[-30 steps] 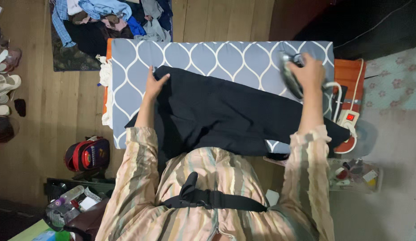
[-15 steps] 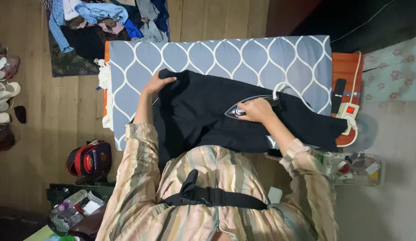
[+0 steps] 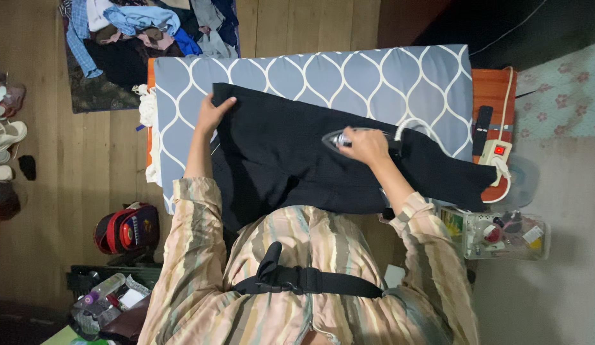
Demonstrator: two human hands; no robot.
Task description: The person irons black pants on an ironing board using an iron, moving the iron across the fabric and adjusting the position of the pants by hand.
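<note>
Since a moment ago my left hand slid up, flat and open, pinning the black garment; my right hand grips the iron.

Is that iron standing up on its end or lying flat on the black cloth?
Flat. The grey clothes iron lies soleplate-down on the spread black garment, the right hand gripping its handle.
</note>
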